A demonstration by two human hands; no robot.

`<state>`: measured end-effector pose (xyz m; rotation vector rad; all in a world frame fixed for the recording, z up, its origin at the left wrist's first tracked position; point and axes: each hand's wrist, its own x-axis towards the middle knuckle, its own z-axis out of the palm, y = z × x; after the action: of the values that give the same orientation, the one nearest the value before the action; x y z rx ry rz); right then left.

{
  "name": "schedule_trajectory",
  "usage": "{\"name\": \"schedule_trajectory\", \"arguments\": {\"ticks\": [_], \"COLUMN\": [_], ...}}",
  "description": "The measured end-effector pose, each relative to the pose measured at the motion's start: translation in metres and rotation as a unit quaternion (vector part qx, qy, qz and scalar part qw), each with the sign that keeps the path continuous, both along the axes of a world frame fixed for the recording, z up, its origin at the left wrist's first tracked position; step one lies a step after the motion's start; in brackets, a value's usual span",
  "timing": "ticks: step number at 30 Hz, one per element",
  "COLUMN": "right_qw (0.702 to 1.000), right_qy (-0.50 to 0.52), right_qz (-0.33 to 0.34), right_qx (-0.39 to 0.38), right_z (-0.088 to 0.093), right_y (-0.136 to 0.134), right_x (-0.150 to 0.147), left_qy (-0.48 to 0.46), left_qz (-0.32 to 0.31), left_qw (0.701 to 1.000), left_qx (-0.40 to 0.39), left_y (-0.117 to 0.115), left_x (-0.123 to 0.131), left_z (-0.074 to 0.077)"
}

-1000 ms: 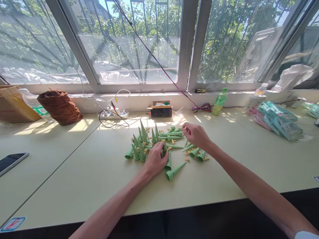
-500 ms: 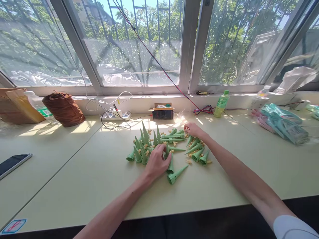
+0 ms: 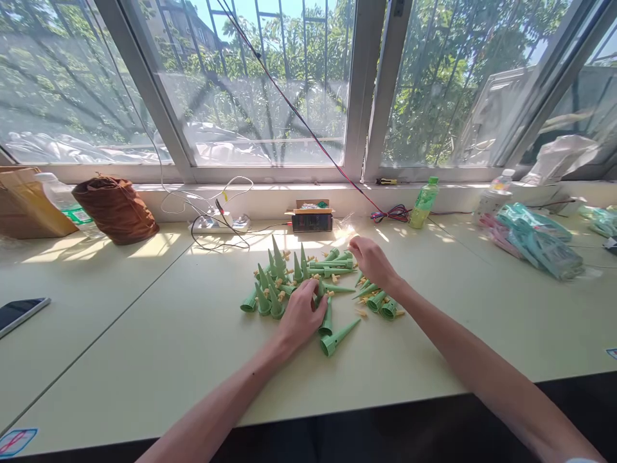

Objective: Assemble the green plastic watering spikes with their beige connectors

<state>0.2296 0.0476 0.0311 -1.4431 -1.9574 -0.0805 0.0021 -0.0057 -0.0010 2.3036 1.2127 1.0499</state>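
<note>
Tapered green cones (image 3: 339, 338), curved left fingers (image 3: 310, 288)

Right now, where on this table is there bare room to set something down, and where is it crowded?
Bare tabletop lies between the phone and the left forearm, with another patch between the right forearm and the teal packets. It is crowded around the left hand and right hand, where green cones and yellow pieces cluster.

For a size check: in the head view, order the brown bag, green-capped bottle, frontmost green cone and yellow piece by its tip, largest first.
1. Brown bag
2. Green-capped bottle and frontmost green cone: similar length, cone nearer the camera, unranked
3. Yellow piece
</note>
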Motion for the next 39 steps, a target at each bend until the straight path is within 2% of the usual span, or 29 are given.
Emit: {"name": "schedule_trajectory", "arguments": {"ticks": [3, 9, 15, 24, 39], "right_qw": [0.990, 0.971, 0.967, 0.970, 0.969], "right_qy": [0.044, 0.067, 0.143, 0.156, 0.149], "right_qz": [0.093, 0.174, 0.164, 0.161, 0.195], "right_qx": [0.092, 0.150, 0.133, 0.092, 0.040], "right_z": [-0.004, -0.013, -0.017, -0.022, -0.026], "right_y": [-0.028, -0.061, -0.067, -0.065, -0.063], "right_x": [-0.019, -0.043, -0.046, -0.045, -0.042], "left_qy": [-0.015, -0.103, -0.171, -0.177, -0.154], "left_qz": [0.012, 0.026, 0.021, 0.036, 0.006], "left_qw": [1.000, 0.991, 0.980, 0.982, 0.987], "left_qx": [-0.013, -0.082, -0.098, -0.057, -0.036], "left_y": [0.000, -0.001, -0.001, -0.001, -0.002], "left_x": [0.001, 0.002, 0.003, 0.003, 0.004], "left_z": [0.000, 0.005, 0.008, 0.007, 0.005]}}
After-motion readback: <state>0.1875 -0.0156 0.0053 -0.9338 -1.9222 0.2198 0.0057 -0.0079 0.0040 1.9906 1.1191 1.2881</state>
